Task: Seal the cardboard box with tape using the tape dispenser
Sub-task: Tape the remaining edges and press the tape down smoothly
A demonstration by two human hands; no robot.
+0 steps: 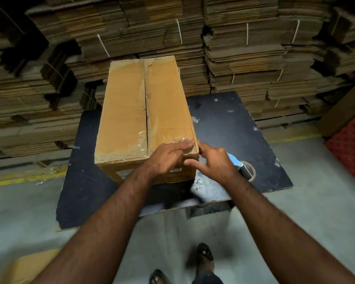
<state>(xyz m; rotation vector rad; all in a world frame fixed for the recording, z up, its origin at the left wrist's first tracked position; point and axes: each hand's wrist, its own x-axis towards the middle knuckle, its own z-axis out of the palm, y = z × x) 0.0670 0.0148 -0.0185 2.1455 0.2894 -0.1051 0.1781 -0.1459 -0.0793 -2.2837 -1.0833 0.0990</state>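
Pressing clear tape flat, the left hand [168, 158] lies open on the near right corner of the cardboard box [146, 111], holding nothing. The right hand [213, 162] is open too, fingers spread beside that corner. The tape dispenser [244, 167] rests on the dark table [234, 124] behind it. The box's 2 flaps are shut, so I cannot see inside. Taping looks nearly done.
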